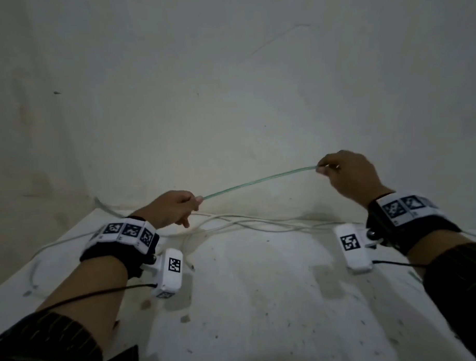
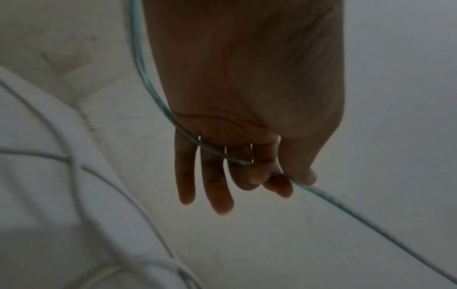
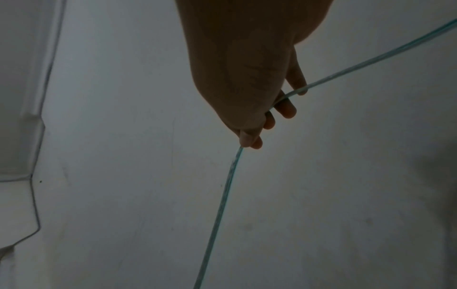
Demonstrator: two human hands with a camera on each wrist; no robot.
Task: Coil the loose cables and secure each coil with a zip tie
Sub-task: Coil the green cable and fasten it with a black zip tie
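A thin clear green cable [image 1: 258,181] is stretched in the air between my two hands, above the white table [image 1: 262,301]. My left hand [image 1: 175,206] pinches one part of it between thumb and forefinger; in the left wrist view the green cable [image 2: 371,221] crosses my left hand [image 2: 247,136] and the other fingers hang loose. My right hand [image 1: 347,173], higher and to the right, pinches the cable too; in the right wrist view the green cable [image 3: 222,205] runs down from the fingertips [image 3: 249,139] of my right hand [image 3: 247,78]. Loose white cables [image 1: 246,224] lie tangled along the table's back.
A pale wall [image 1: 228,86] rises right behind the table. One white cable [image 1: 35,271] loops near the table's left edge. A green strand [image 1: 415,276] shows by the right forearm. The table's front carries only small specks of dirt.
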